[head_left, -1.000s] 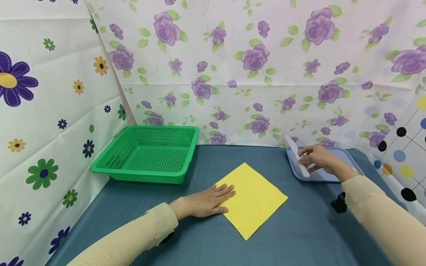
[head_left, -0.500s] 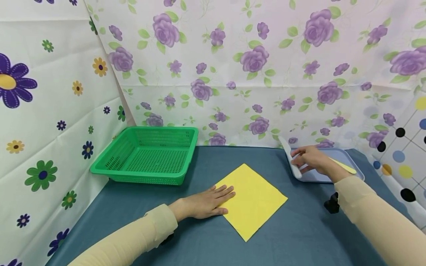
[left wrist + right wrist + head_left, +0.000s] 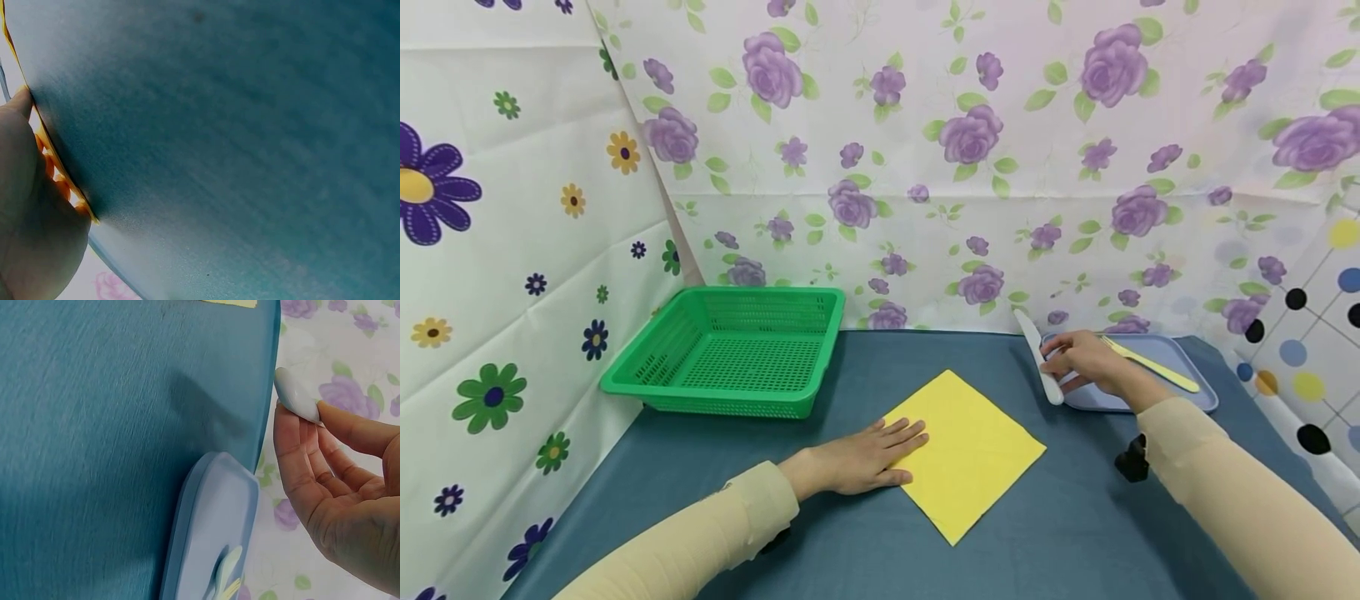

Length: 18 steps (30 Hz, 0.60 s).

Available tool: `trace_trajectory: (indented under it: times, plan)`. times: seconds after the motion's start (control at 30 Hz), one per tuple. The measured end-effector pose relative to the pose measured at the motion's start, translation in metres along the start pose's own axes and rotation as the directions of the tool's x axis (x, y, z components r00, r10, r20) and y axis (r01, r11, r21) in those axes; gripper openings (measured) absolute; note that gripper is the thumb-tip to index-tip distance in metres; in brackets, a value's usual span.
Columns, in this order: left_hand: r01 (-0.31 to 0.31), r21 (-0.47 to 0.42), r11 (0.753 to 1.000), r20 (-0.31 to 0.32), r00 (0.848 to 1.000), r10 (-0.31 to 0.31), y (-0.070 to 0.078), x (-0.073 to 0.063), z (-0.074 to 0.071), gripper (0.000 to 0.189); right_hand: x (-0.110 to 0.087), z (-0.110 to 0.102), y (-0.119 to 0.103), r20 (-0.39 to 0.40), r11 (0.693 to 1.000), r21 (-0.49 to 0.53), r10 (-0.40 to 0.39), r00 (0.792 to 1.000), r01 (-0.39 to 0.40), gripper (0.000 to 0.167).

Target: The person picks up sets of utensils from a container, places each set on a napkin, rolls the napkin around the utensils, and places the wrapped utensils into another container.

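Observation:
A yellow square napkin (image 3: 967,454) lies turned cornerwise on the table. My left hand (image 3: 861,458) rests flat on its left corner, fingers straight and spread. At the right, my right hand (image 3: 1086,364) pinches a white plastic knife (image 3: 1036,354) between thumb and fingertips, its blade pointing up and away. The knife hangs over the left rim of a pale blue tray (image 3: 1202,400). In the right wrist view, the thumb presses the knife (image 3: 297,395) against the fingers. A yellow fork (image 3: 1157,368) lies in the tray, partly hidden behind the right hand in the head view.
A green perforated basket (image 3: 715,400) stands at the back left of the blue-covered table (image 3: 880,550). Flowered sheets (image 3: 917,150) hang close behind and at the sides. Beside the fork, a pale utensil (image 3: 228,569) shows in the tray in the right wrist view.
My right hand has carried the white knife leftward from over the tray to its left edge, uncovering the yellow fork. The left hand has stayed on the napkin.

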<state>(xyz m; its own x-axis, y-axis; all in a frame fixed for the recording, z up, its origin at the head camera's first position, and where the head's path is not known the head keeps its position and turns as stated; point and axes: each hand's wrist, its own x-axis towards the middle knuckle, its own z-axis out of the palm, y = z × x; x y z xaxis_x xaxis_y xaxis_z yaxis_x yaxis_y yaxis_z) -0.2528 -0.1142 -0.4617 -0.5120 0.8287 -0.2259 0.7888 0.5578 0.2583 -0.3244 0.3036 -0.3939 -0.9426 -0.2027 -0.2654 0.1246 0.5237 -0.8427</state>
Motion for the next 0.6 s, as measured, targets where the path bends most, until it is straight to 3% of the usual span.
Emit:
trace_trajectory:
  times: [0.6]
  plan:
    - [-0.003, 0.004, 1.000, 0.003, 1.000, 0.003, 0.003, -0.001, -0.001, 0.067, 0.005, 0.016, -0.016, 0.018, 1.000, 0.012, 0.005, 1.000, -0.005, 0.043]
